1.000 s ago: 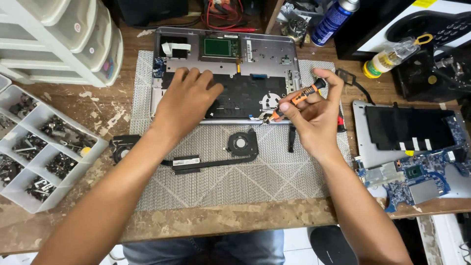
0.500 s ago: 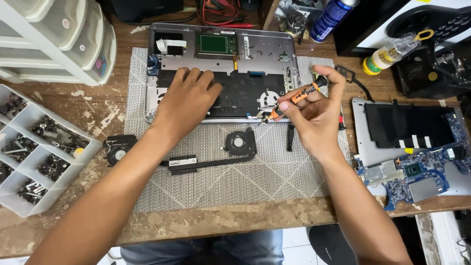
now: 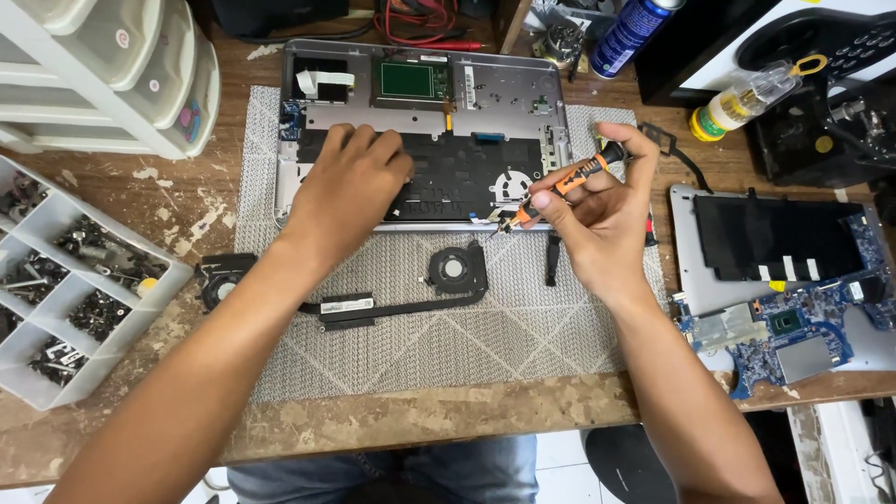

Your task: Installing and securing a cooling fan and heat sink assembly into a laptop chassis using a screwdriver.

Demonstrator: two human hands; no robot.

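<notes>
Screwdriver (image 3: 560,187) tip now nearer laptop's edge

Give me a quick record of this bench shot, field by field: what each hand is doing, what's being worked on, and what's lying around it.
Left hand: left hand lies flat on the opened laptop base, palm down
Right hand: right hand grips an orange screwdriver, tip at the base's front edge
Work surface: grey mat on a wooden table
On mat: fan with heat pipe in front of the base
Left side: parts tray with screws
Right side: blue circuit board on a grey laptop cover
</notes>
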